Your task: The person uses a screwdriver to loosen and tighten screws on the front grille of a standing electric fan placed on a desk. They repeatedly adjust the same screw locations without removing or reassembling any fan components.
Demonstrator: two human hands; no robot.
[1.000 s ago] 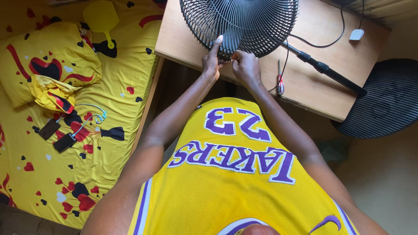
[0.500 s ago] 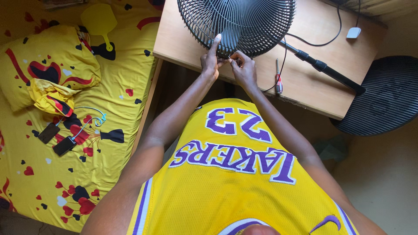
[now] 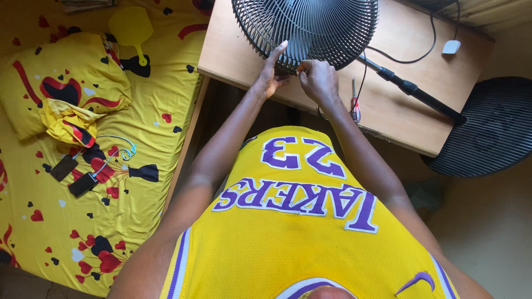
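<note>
Black wire fan guard (image 3: 310, 27) lies on the wooden counter (image 3: 399, 105), its lower rim at the counter's near edge. Left hand (image 3: 270, 75): fingers extended, pressed against the rim. Right hand (image 3: 317, 79): fingers curled, pinching at the rim just beside the left; what it pinches cannot be made out. Fan pole (image 3: 413, 88) runs right from the guard. Small red-handled screwdriver (image 3: 355, 102) near right hand. Round fan base (image 3: 487, 127) beyond the counter. Bed with yellow sheet (image 3: 138, 160) to the left.
</note>
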